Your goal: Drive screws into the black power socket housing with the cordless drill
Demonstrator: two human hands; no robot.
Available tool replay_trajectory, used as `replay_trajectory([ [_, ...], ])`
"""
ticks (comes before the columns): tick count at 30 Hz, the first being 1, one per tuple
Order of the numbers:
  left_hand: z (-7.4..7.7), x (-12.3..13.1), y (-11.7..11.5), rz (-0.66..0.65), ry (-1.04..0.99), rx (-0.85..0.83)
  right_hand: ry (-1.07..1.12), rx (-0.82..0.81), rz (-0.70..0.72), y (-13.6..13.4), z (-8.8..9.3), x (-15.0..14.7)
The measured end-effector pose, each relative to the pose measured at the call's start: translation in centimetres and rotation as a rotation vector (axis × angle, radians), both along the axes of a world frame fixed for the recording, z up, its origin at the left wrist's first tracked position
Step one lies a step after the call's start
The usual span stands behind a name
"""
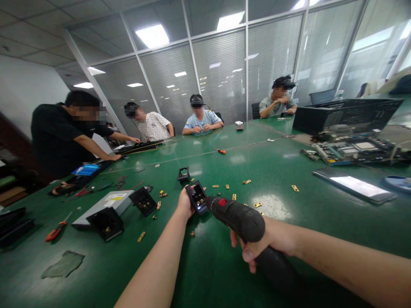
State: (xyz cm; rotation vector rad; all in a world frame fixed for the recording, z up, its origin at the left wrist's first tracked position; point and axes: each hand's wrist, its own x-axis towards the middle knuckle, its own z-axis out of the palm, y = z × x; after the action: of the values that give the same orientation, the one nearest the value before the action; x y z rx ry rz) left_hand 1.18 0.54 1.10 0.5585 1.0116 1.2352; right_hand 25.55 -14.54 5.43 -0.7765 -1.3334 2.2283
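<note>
In the middle of the view my left hand [186, 202] grips a small black housing [198, 197] with brass-coloured parts inside. My right hand [253, 250] is wrapped round a black power drill [239, 217], which points left. The drill's front end is at the housing's right side; whether its tip touches a part inside is too small to tell. Close to the left hand lie another black housing [143, 201] and an upright black frame [183, 174]. Several small brass plates [257, 205] are scattered beyond the drill on the green table [205, 273].
At the left are an orange screwdriver [56, 231], a silver box [112, 201] and an open black housing [106, 223]. A phone [355, 185], circuit boards [356, 147] and a black case [340, 113] stand at the right. Several people are round the table's far side.
</note>
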Motion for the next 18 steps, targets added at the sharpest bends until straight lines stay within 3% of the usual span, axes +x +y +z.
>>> replay_trajectory([
  [18,0.42,0.29,-0.38,-0.010,0.026,-0.015,-0.010,0.039,-0.027,-0.08,0.19,0.22],
])
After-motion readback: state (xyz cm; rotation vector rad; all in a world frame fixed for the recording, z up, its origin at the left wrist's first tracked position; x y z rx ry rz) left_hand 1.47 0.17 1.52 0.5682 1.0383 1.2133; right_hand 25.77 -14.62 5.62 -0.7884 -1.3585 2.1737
